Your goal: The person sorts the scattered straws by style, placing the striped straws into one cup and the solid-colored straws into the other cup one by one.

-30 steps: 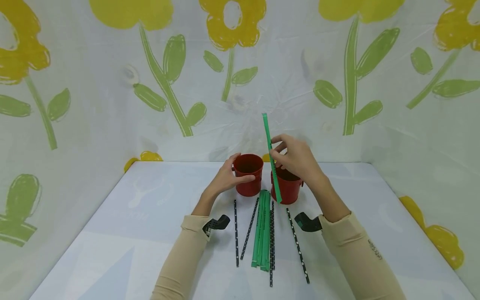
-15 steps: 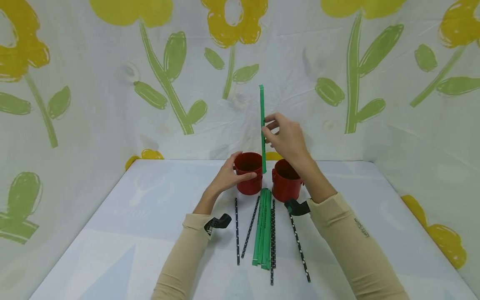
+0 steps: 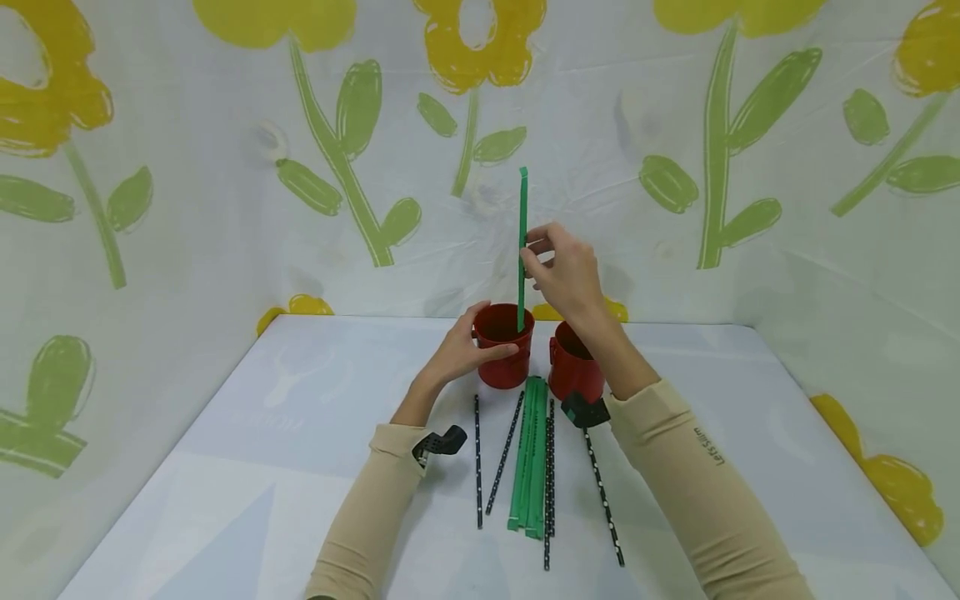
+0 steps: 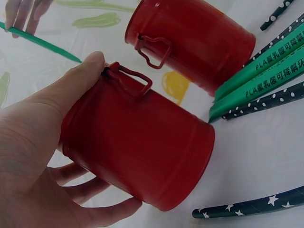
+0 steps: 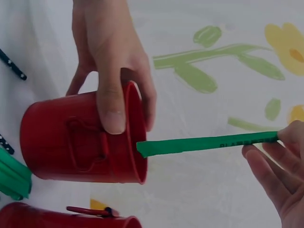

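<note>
My left hand (image 3: 463,350) grips the left red bucket (image 3: 504,367) around its side, thumb across the front near the rim. In the left wrist view its small wire handle shows by the thumb tip. Above that bucket, my right hand (image 3: 566,267) pinches a green-wrapped drinking straw (image 3: 522,242) between thumb and fingers. The straw stands nearly upright, its lower end right at the bucket's mouth; printed lettering shows on the wrapper in the right wrist view. A second red bucket (image 3: 573,371) stands just to the right, partly behind my right forearm.
In front of the buckets lies a bundle of green-wrapped straws (image 3: 529,467). Several black patterned straws lie around it, among them one at the left (image 3: 478,467) and one at the right (image 3: 603,500). A flower-printed curtain (image 3: 585,108) rises behind the white table (image 3: 247,433).
My right hand has moved up and left with the green-wrapped straw, from over the right bucket to the mouth of the left one. My left hand keeps its grip on the left bucket.
</note>
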Tool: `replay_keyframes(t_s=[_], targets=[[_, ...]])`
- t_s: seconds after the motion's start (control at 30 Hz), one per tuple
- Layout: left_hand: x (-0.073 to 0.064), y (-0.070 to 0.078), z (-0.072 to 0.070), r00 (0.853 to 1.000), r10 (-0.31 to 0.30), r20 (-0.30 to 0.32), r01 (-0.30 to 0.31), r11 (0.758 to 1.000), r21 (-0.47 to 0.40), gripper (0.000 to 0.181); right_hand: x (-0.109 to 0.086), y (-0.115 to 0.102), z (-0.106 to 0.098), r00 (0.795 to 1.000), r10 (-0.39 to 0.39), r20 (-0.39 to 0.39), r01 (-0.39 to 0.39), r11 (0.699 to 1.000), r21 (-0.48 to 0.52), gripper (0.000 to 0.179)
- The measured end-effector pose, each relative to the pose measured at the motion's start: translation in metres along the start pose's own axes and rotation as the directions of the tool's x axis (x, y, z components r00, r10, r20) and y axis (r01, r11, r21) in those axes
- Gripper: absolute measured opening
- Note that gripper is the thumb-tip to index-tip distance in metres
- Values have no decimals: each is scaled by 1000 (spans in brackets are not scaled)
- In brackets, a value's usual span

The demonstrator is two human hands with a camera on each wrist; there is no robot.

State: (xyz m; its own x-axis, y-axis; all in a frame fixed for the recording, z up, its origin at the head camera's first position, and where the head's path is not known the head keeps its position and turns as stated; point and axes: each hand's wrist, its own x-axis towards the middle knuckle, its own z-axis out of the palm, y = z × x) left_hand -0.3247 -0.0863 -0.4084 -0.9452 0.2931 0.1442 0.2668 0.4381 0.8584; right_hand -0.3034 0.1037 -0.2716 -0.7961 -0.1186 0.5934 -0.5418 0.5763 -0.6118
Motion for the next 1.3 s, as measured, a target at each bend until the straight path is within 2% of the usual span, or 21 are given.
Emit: replay_keyframes(t_s=[0.37, 0.67, 1.03, 1.3], targets=[[0, 1, 0, 1000, 8, 1, -8, 1000, -3, 92, -16, 21, 26, 989, 123, 76, -125, 992, 23, 27], [1, 1, 0, 1000, 9, 4, -9, 999, 31, 93, -28, 32, 41, 976, 158, 149, -156, 987, -20, 28], [0, -3, 0, 1000, 14, 4, -13, 1000, -2, 94, -33, 36, 54, 969, 183, 163, -179, 983, -41, 24], [0, -1, -1, 1000, 21, 8, -21, 1000, -1, 94, -34, 33, 53, 959, 221, 179, -214, 975, -56, 27]])
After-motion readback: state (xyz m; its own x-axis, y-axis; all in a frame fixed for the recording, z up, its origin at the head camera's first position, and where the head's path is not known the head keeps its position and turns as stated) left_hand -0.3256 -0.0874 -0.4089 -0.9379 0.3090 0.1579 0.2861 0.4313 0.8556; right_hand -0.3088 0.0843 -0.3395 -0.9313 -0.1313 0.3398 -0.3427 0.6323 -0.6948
